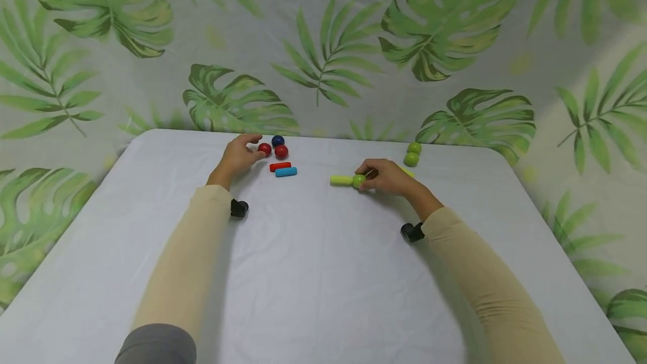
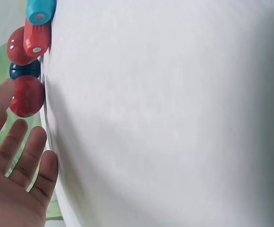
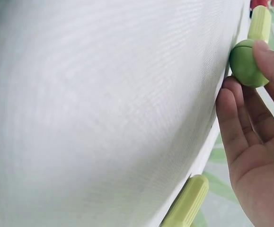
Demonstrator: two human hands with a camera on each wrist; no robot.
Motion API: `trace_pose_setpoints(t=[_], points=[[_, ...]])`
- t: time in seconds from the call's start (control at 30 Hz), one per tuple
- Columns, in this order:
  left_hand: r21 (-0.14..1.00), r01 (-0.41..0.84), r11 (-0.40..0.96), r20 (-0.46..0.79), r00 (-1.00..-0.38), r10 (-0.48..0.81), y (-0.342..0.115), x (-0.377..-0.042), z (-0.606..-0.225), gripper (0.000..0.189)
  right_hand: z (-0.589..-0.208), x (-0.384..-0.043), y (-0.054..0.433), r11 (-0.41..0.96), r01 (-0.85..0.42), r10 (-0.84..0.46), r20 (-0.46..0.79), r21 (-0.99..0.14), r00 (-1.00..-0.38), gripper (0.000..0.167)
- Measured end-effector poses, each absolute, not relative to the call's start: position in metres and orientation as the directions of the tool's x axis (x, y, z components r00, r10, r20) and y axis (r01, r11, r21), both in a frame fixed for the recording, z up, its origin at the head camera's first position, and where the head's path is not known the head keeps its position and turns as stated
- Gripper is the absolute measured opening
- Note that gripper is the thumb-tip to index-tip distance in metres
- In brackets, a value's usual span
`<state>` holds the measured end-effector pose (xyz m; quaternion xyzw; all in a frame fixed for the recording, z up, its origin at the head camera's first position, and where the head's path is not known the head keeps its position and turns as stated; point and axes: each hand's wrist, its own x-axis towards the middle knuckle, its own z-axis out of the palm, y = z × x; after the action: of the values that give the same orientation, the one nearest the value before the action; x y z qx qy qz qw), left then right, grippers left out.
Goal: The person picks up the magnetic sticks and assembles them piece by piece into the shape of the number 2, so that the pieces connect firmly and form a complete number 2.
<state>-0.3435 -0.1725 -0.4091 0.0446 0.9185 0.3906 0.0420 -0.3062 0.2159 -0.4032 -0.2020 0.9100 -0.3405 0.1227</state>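
Note:
My right hand (image 1: 386, 177) pinches a green ball (image 1: 359, 181) between thumb and fingers; in the right wrist view the green ball (image 3: 244, 64) shows a seam around it. A ridged yellow-green stick (image 1: 341, 180) lies in line with that ball, end against it. At the far left, my left hand (image 1: 239, 153) reaches around a glossy red ball (image 1: 265, 149) with fingers spread. The left wrist view has the thumb tip right at this red ball (image 2: 27, 97), the other fingers extended below it. A second red ball (image 1: 281, 151) and a dark blue ball (image 1: 278, 140) sit close by.
Red (image 1: 280, 167) and blue (image 1: 286, 172) sticks lie side by side before the red balls. Two green balls (image 1: 411, 159) rest near the back edge at right. Another yellow-green stick (image 3: 186, 203) lies beside my right hand. White cloth covers the table (image 1: 313, 274); a leaf-patterned curtain (image 1: 333, 49) hangs behind.

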Motion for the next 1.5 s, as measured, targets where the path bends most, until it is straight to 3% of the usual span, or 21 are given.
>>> trace_pose_setpoints(t=[0.27, 0.63, 0.93, 1.5], points=[[0.746, 0.031, 0.665, -0.043, -0.995, 0.094, -0.164, -0.346, -0.416, 0.055, -0.405, -0.306, 0.214, 0.7, -0.27, -0.443, -0.106, -0.661, -0.89, 0.033], [0.689, 0.078, 0.721, -0.011, -0.993, 0.117, -0.166, -0.343, -0.409, 0.04, -0.399, -0.306, 0.213, 0.698, -0.262, -0.444, -0.115, -0.667, -0.889, 0.034], [0.708, 0.016, 0.706, -0.079, -0.992, 0.101, -0.167, -0.343, -0.415, 0.043, -0.403, -0.303, 0.216, 0.7, -0.248, -0.437, -0.126, -0.669, -0.891, 0.034], [0.707, 0.01, 0.708, -0.085, -0.991, 0.099, -0.178, -0.339, -0.411, 0.044, -0.405, -0.306, 0.218, 0.682, -0.279, -0.459, -0.099, -0.676, -0.883, 0.034]])
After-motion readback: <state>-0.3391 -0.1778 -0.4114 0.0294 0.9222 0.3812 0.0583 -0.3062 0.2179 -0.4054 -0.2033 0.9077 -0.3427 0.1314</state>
